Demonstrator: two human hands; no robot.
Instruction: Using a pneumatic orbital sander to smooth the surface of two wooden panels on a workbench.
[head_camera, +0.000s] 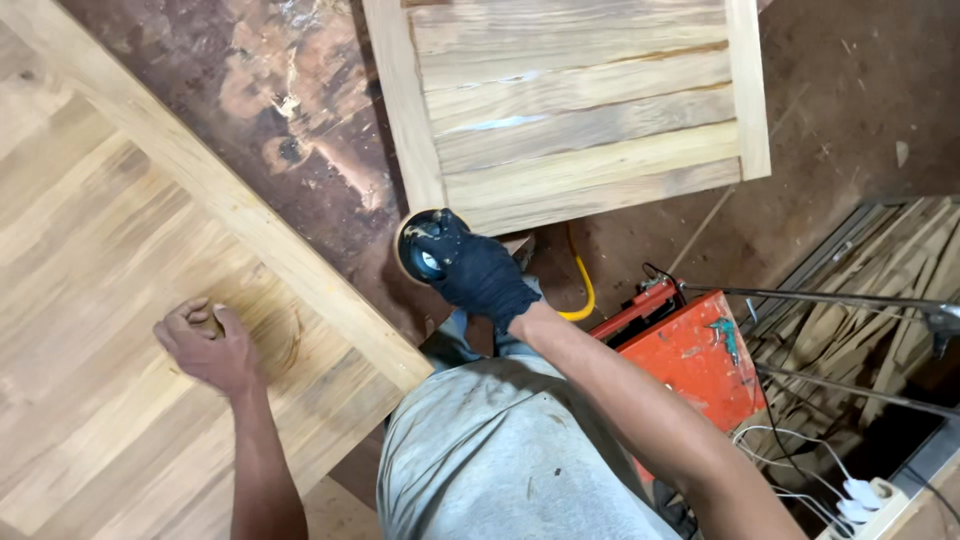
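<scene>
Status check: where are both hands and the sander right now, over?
Left hand bare, fingers curled, resting on the big wooden panel. Right hand gloved, gripping the round sander, held off both panels. Slatted panel just beyond. Orange machine beside the right arm.

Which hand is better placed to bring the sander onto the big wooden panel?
Right. The gloved right hand already grips the round sander, held off the large panel. The bare left hand rests curled on that panel, holding nothing.
</scene>
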